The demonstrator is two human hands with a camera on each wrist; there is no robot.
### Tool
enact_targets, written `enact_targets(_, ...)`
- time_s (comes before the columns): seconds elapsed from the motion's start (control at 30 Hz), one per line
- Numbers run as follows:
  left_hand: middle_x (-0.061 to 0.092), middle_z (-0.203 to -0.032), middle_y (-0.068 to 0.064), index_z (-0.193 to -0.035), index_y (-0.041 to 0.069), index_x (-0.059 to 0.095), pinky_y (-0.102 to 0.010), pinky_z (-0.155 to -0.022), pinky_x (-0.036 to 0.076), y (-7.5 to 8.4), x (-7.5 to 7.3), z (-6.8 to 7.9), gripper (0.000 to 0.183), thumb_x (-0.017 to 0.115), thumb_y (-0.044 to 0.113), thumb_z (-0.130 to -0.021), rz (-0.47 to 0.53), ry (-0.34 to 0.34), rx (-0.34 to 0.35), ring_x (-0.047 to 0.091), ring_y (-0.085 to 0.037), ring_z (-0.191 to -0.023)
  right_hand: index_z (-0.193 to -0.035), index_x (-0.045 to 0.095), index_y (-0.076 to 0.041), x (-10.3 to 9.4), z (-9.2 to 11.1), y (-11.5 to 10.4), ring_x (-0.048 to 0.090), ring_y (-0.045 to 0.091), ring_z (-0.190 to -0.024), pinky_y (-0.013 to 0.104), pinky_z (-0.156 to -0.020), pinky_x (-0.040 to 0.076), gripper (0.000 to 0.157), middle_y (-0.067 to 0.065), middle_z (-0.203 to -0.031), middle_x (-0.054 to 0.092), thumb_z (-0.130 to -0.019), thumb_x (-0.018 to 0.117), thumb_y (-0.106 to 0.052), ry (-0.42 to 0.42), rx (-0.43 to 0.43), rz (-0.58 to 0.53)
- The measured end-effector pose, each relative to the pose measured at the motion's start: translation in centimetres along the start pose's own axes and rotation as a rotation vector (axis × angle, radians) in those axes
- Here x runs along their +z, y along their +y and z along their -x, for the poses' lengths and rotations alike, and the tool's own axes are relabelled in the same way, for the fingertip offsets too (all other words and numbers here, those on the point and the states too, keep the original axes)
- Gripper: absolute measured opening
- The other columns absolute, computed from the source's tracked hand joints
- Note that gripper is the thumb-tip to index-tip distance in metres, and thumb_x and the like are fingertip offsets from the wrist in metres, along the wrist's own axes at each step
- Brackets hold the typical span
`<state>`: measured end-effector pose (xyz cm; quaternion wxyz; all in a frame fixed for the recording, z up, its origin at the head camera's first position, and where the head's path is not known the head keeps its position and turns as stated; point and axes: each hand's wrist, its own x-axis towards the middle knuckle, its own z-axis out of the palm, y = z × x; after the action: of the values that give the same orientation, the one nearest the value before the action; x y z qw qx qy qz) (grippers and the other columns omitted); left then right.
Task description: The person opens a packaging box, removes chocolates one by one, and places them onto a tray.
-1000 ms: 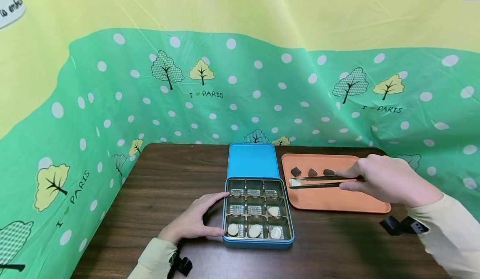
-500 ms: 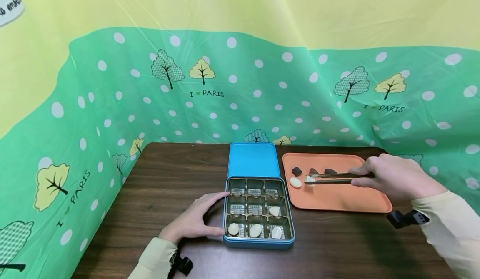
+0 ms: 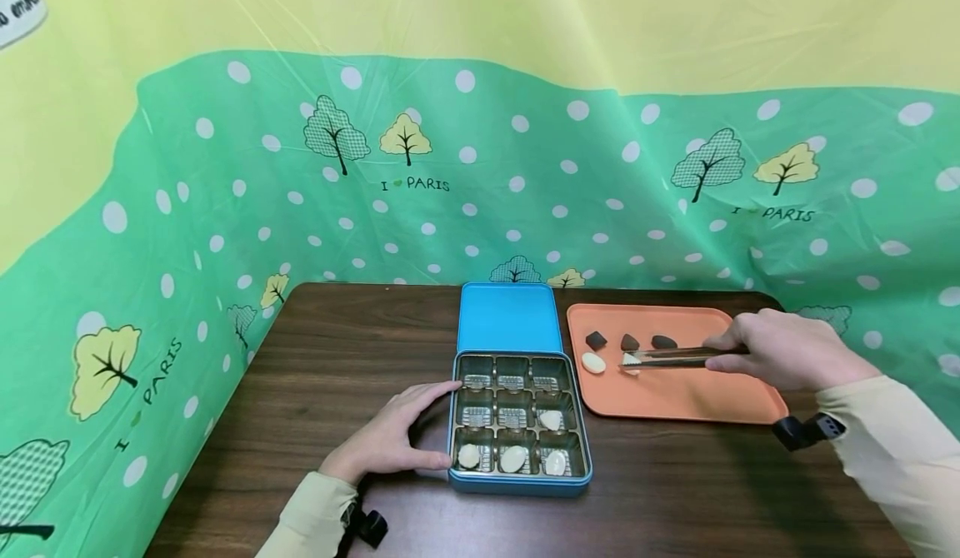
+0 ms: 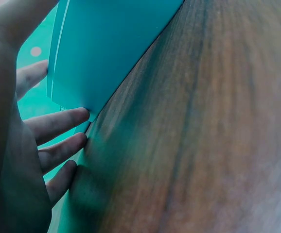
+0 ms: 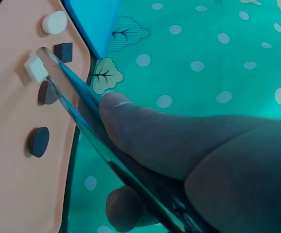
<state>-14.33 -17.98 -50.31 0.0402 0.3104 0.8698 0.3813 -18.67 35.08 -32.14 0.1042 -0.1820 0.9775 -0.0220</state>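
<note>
My right hand (image 3: 787, 351) holds long metal tweezers (image 3: 682, 358) between thumb and fingers. Their serrated tips are right at a white chocolate piece (image 5: 35, 69) on the orange tray (image 3: 690, 404). Left of it lies an oval white chocolate (image 3: 593, 363). Behind these sit a square dark chocolate (image 3: 596, 341) and two rounder dark ones (image 3: 663, 341). With straight, spread fingers, my left hand (image 3: 384, 443) touches the left side of a blue tin (image 3: 519, 486). White chocolates fill the front row of its divided insert, and another (image 3: 551, 420) lies in the middle row's right compartment.
The tin's blue lid (image 3: 510, 316) lies flipped back behind it, near the tray's left edge. Everything stands on a dark wooden table (image 3: 360, 333). A green and yellow patterned cloth (image 3: 420, 233) hangs at the back and left.
The tweezers have moved right, from the oval white chocolate to the white piece beside it. The oval one stays on the tray. My left hand has kept its place on the tin.
</note>
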Motion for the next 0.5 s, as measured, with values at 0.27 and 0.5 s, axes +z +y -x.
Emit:
enact_targets(0.27,0.042,-0.162,0.013,-0.163,0.036,0.037,-0.065,-0.116,0.032,0.04,0.03,-0.02,0.097,0.083,0.063,-0.082,0.003,-0.009,-0.013,0.04,-0.02,-0.149,-0.111,0.084,-0.031,0.45,-0.44,-0.12,0.046,0.01,-0.061,0.033,-0.05,0.036,0.026,-0.017,-0.076,0.062,-0.091,0.078,-0.048,-0.001,-0.01,0.003)
enact_targets(0.5,0.043,-0.162,0.011,-0.163,0.037,0.037,-0.066,-0.115,0.033,-0.01,0.0,0.01,0.096,0.084,0.061,-0.082,0.013,-0.006,-0.012,0.041,-0.022,-0.148,-0.111,0.085,-0.027,0.19,-0.46,-0.25,0.049,0.01,-0.063,0.033,-0.052,0.038,0.03,-0.016,-0.081,0.066,-0.091,0.078,-0.049,-0.025,-0.003,0.004)
